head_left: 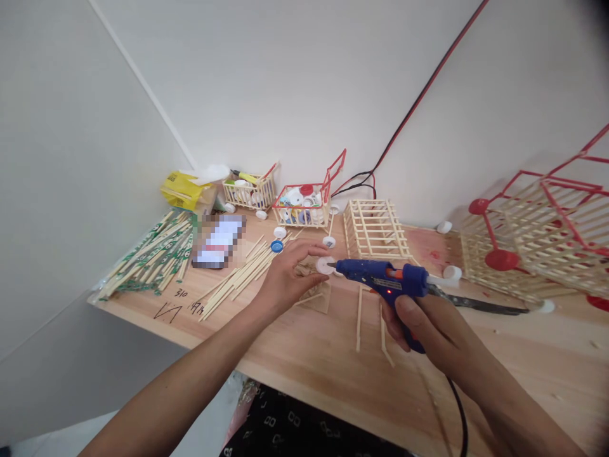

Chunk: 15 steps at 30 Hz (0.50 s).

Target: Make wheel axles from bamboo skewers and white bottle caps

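Observation:
My right hand is wrapped round the handle of a blue hot glue gun, whose small red light is lit. A glue stick pokes out of its back end. The nozzle points left and meets a white bottle cap. Thumb and fingertips of my left hand pinch that cap by its edge. Below my left hand lies a piece of brown cardboard. Two thin stick frames rest flat under the gun.
Loose wooden sticks and packaged sticks lie left, beside a phone. Small stick carts holding caps stand at the back, near a stick basket. Scissors and larger red-trimmed carts occupy the right.

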Motion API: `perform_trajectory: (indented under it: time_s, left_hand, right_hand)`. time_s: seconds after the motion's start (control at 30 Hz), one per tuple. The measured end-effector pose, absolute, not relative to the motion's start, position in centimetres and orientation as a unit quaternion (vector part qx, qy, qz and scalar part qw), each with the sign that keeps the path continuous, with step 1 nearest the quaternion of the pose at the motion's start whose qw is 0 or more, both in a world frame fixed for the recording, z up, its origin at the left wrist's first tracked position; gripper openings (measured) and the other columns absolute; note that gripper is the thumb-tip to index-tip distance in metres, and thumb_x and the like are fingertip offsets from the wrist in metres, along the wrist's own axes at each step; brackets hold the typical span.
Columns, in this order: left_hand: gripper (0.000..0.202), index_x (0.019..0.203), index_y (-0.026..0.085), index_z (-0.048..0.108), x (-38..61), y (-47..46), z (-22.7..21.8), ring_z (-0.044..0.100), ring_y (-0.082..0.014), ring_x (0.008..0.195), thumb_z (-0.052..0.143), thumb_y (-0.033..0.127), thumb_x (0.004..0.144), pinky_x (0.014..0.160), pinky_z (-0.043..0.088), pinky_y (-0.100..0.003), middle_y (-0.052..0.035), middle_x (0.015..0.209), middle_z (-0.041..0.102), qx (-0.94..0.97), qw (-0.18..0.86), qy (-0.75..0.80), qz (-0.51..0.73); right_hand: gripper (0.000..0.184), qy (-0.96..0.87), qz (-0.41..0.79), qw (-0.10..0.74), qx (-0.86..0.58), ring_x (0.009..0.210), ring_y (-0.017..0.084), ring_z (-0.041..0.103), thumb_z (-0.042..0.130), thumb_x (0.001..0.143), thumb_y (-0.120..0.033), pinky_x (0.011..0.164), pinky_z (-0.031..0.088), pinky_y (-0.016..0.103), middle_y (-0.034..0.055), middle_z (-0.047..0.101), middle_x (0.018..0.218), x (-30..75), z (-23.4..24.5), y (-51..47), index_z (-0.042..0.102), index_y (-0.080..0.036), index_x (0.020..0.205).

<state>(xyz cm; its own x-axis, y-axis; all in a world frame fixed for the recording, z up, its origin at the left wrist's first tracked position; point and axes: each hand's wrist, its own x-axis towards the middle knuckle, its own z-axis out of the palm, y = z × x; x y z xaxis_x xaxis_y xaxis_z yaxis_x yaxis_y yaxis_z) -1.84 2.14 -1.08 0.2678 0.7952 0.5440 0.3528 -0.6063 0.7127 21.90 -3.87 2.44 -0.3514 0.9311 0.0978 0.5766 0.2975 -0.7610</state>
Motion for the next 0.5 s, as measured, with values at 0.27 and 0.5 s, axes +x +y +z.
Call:
perform_trajectory:
  time_s: [0.27,0.5]
  left_hand:
    - [0.03,0.101,0.021,0.064,-1.8,2.13,-1.12,0.058,-0.0199,0.108,0.074,0.018,0.073,0.096,0.042,-0.039,-0.0055,0.112,0.064,0.761,0.236,0.374,0.475]
    - [0.028,0.1,0.021,0.064,-1.81,2.08,-1.1,0.058,-0.02,0.108,0.073,0.018,0.074,0.096,0.043,-0.039,-0.0059,0.111,0.064,0.762,0.233,0.377,0.472]
  right_hand:
    - [0.049,-0.755,0.345,0.257,-0.496,0.049,0.012,0.049,0.029,0.096,-0.05,0.05,0.036,0.027,0.0018,0.056,0.055,21.94,2.56,-3.91,0.052,-0.019,0.065]
    - [0.051,-0.758,0.322,0.237,-0.515,0.049,0.012,0.05,0.031,0.095,-0.051,0.051,0.034,0.028,0.0009,0.055,0.052,22.0,1.92,-3.87,0.05,-0.02,0.06]
